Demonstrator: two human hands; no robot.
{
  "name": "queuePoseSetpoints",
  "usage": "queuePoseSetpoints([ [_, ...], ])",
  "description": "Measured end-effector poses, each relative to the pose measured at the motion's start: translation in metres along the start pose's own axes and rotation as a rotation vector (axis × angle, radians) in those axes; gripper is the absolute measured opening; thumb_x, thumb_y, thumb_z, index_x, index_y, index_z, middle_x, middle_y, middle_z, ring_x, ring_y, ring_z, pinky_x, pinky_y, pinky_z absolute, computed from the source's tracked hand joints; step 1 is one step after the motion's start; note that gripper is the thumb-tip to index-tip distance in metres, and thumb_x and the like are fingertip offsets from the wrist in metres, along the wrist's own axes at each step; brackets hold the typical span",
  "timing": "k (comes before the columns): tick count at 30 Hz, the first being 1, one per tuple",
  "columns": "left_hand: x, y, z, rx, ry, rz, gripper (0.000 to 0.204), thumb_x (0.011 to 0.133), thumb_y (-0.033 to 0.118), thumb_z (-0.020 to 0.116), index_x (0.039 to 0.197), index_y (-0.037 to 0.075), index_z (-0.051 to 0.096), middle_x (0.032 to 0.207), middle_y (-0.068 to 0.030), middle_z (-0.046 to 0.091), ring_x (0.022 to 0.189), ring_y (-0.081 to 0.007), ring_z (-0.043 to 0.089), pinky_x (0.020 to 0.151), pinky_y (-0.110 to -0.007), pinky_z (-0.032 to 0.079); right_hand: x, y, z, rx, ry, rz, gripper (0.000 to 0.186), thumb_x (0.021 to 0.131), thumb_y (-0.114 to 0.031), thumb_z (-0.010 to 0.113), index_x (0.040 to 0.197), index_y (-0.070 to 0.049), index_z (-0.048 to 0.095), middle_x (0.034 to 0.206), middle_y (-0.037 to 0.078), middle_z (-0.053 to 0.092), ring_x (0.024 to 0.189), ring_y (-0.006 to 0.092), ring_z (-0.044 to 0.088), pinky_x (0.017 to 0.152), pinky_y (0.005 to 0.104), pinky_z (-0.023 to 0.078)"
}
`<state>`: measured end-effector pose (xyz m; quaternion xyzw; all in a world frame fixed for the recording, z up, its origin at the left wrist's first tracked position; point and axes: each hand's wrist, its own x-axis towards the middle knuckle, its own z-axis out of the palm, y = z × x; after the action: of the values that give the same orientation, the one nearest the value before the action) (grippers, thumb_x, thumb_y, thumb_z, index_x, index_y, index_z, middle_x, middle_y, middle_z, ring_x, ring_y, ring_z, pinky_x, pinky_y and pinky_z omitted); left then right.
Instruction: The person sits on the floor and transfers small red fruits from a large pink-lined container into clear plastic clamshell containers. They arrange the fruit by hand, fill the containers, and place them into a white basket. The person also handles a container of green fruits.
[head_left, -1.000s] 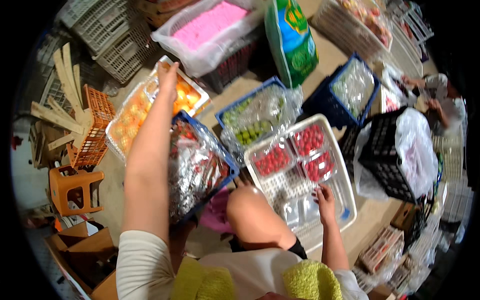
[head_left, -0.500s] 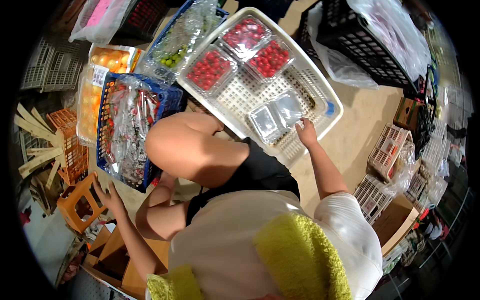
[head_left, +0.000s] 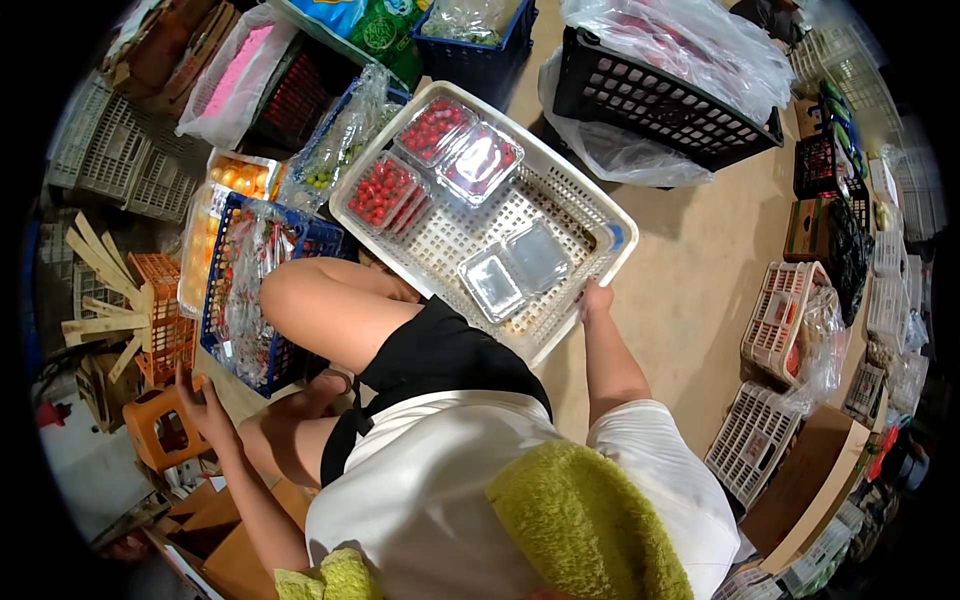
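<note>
A white plastic basket [head_left: 612, 262] lies in front of me. My right hand [head_left: 596, 300] is closed on its rim at the near right side. Inside, an opened clear clamshell box [head_left: 492, 285] lies spread flat at the near end, with nothing in it. Clear boxes of small red fruit [head_left: 385, 192] stand at the basket's far left end, some of them stacked. My left hand [head_left: 207, 412] is off to the left with its fingers apart, beside an orange plastic stool [head_left: 150, 432]. It holds nothing; whether it touches the stool is hard to tell.
A blue crate [head_left: 213, 270] of wrapped red produce stands by my knee, with a bag of orange fruit [head_left: 195, 262] behind it. Beyond are green fruit in a blue crate [head_left: 322, 160] and a black crate [head_left: 640, 110]. White crates [head_left: 755, 440] and cardboard [head_left: 815, 490] line the right.
My right hand has gone from the edge of the opened clamshell box to the basket's rim. The view has shifted. My left hand stays near the orange stool, fingers spread.
</note>
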<state>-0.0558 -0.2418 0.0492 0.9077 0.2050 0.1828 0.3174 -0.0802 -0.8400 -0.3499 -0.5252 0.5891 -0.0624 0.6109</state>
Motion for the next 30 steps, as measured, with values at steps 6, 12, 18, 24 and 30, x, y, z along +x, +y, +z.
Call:
queuePoseSetpoints([
  [6, 0.013, 0.021, -0.007, 0.003, 0.014, 0.101, 0.047, 0.097, 0.017, 0.052, 0.143, 0.014, 0.041, 0.147, -0.01, 0.038, 0.135, -0.0265, 0.037, 0.107, -0.043, 0.036, 0.045, -0.077, -0.027, -0.162, -0.053, -0.118, 0.021, 0.088, -0.015, 0.058, 0.099, 0.003, 0.06, 0.071, 0.011, 0.061, 0.046, 0.0213, 0.056, 0.042, 0.0349, 0.046],
  [12, 0.005, 0.029, -0.025, -0.034, 0.129, 0.033, 0.047, 0.098, 0.019, 0.052, 0.142, 0.011, 0.04, 0.144, -0.012, 0.04, 0.134, -0.0261, 0.037, 0.11, -0.044, 0.036, 0.078, -0.075, -0.08, -0.119, -0.139, -0.009, 0.032, 0.086, -0.007, 0.057, 0.117, -0.001, 0.052, 0.101, 0.016, 0.059, 0.074, 0.0293, 0.061, 0.05, 0.0381, 0.049],
  [18, 0.035, 0.019, -0.054, -0.059, 0.181, 0.056, 0.052, 0.096, 0.027, 0.056, 0.143, 0.01, 0.04, 0.145, -0.0129, 0.04, 0.134, -0.0265, 0.038, 0.11, -0.043, 0.036, 0.093, -0.061, -0.141, -0.042, -0.094, -0.035, 0.038, 0.085, -0.005, 0.057, 0.122, 0.0, 0.051, 0.1, 0.016, 0.061, 0.076, 0.0283, 0.062, 0.054, 0.0379, 0.052],
  [24, 0.057, 0.027, -0.05, -0.09, 0.197, 0.094, 0.05, 0.097, 0.022, 0.054, 0.143, 0.011, 0.039, 0.145, -0.011, 0.039, 0.135, -0.0243, 0.037, 0.112, -0.042, 0.033, 0.127, -0.047, -0.208, -0.221, -0.026, -0.05, 0.034, 0.092, -0.007, 0.052, 0.125, -0.003, 0.048, 0.103, 0.012, 0.06, 0.083, 0.0263, 0.061, 0.06, 0.04, 0.054],
  [30, 0.027, 0.014, -0.057, -0.158, 0.209, 0.028, 0.048, 0.097, 0.017, 0.052, 0.143, 0.013, 0.039, 0.146, -0.0098, 0.038, 0.136, -0.025, 0.036, 0.112, -0.043, 0.034, 0.099, -0.034, -0.2, -0.253, 0.06, 0.019, 0.029, 0.09, -0.003, 0.054, 0.119, 0.0, 0.052, 0.099, 0.013, 0.06, 0.076, 0.0239, 0.061, 0.06, 0.0375, 0.053],
])
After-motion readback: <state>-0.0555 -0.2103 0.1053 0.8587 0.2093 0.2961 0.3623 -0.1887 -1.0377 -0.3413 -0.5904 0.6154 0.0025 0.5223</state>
